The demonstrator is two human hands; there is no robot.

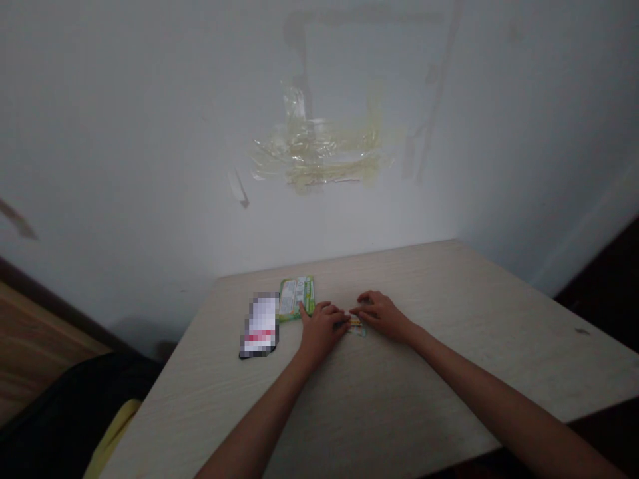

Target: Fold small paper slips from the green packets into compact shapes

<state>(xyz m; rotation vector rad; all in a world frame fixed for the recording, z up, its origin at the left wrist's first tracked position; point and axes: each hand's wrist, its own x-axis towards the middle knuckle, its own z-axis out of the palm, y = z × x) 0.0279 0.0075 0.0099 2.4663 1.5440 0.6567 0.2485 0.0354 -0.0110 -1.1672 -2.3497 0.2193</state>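
Note:
On the table, a small flat colourful piece (356,324), with yellow, white and pale green on it, lies between my two hands. What kind of thing it is I cannot make out. My left hand (323,330) rests palm down at its left side, fingertips at its edge and thumb stretched away to the left. From the right comes my right hand (384,315), its fingers apart and its fingertips close to the piece's upper edge. Just beyond my left thumb lies a green and white printed packet (295,297), its lower right part partly covered by that hand.
A dark-edged flat object (260,326), its face pixelated, lies left of the packet. The pale wooden table (399,399) meets a white wall (174,166) with peeling clear tape (319,153). Dark and yellow cloth (117,432) hangs beyond the left edge.

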